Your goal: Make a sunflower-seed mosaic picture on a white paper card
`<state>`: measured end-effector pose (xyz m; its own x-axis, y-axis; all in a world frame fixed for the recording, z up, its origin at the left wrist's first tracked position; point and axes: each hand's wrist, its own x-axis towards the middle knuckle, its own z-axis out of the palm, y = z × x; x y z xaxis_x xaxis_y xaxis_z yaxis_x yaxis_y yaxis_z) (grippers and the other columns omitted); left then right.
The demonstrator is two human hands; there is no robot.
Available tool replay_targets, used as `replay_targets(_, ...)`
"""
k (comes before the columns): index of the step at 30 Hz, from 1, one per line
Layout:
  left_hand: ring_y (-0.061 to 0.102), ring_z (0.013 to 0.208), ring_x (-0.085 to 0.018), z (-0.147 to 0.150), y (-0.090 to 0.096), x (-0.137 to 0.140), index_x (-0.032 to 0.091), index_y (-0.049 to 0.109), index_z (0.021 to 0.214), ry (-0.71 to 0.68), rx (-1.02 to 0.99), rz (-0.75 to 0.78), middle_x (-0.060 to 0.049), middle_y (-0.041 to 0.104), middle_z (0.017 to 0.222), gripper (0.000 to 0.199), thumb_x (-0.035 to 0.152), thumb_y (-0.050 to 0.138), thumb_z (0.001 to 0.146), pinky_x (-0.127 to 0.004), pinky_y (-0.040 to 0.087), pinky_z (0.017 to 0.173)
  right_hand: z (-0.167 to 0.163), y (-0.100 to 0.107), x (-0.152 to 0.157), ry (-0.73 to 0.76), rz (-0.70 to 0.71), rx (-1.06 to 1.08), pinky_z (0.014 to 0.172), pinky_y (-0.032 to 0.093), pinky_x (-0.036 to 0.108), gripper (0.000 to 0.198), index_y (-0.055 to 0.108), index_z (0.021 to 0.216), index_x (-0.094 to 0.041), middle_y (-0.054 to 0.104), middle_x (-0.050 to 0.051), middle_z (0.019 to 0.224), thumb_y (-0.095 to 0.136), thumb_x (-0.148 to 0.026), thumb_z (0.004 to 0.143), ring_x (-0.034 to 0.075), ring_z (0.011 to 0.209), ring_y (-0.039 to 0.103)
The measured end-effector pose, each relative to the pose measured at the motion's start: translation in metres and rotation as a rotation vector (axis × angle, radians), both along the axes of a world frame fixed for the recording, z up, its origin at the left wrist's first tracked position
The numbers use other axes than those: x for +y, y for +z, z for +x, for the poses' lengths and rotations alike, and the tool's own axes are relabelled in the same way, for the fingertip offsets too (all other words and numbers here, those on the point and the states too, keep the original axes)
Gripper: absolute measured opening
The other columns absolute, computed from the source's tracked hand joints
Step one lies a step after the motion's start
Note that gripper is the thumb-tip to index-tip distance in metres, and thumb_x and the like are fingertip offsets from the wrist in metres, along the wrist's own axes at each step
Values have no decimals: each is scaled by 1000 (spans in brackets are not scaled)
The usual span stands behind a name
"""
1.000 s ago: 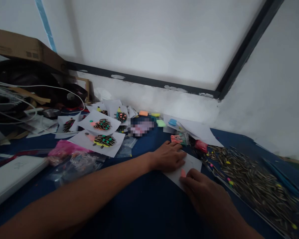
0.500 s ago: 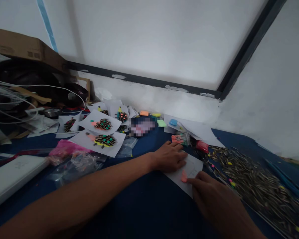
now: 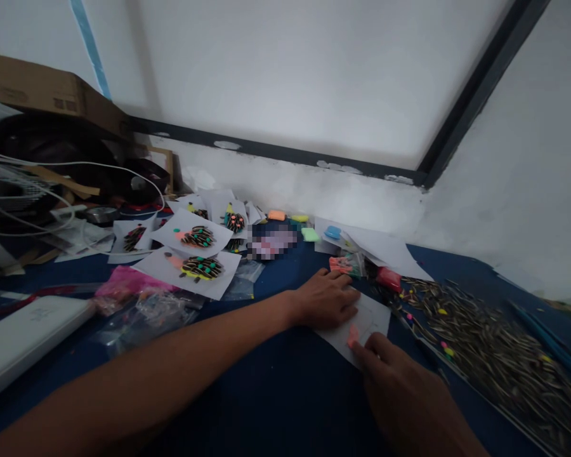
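Note:
A white sheet of paper (image 3: pixel 378 311) with faint pencil lines lies on the blue tabletop. Near its lower edge a small patch of salmon-pink modelling clay (image 3: pixel 352 334) sits on the paper. My left hand (image 3: pixel 328 298) rests flat over the sheet's upper left part, fingers stretched out, with nothing in it. From the lower right, my right hand (image 3: pixel 404 381) reaches in. One digit is extended and its tip touches the lower end of the clay; the remaining fingers are bent and partly hidden beneath the hand.
Right of the paper spreads a large heap of striped seeds (image 3: pixel 495 355). Behind my left hand are an opened clay packet (image 3: pixel 340 263) and a red one (image 3: pixel 389 278). Seed-and-clay hedgehog pictures (image 3: pixel 216 289) lie left, near plastic bags (image 3: pixel 147 314) and a white box (image 3: pixel 33 336).
My right hand has shifted slightly left, and its fingertip now presses against the lower end of the pink clay. My left hand stays in place on the paper.

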<state>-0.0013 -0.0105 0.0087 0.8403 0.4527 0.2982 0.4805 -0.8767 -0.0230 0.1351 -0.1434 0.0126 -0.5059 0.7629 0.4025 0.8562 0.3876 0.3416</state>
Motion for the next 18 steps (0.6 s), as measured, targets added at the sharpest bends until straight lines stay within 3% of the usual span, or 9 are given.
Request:
replay_targets(5, 51, 107, -26, 0, 0, -1, 20, 58, 114, 3, -4, 2, -11, 56, 117, 34, 38, 38, 93, -40, 38, 87, 3, 7, 2, 26, -178, 95, 40, 40, 21, 41, 66, 100, -17, 64, 5, 72, 39, -2, 72, 13, 48, 61)
replay_targets(8, 51, 107, -26, 0, -1, -1, 20, 58, 114, -3, -14, 8, -11, 56, 117, 33, 37, 38, 94, -40, 38, 87, 8, 14, 4, 24, -275, 179, 46, 45, 20, 34, 67, 93, -22, 66, 3, 73, 39, -7, 80, 13, 54, 65)
replay_targets(13, 52, 106, -26, 0, 0, -1, 20, 58, 114, 3, -10, 5, -11, 56, 117, 34, 38, 37, 94, -41, 39, 88, 14, 18, 8, -19, -156, 315, 46, 44, 23, 26, 66, 90, -23, 69, 4, 80, 41, -17, 84, 15, 58, 67)
replay_targets(18, 51, 107, -27, 0, 1, -1, 20, 58, 115, 2, -4, -8, -12, 56, 118, 33, 37, 39, 94, -41, 39, 89, 10, 12, 9, -4, -214, 351, 50, 43, 24, 18, 64, 86, -26, 65, 2, 79, 46, -24, 87, 15, 61, 65)
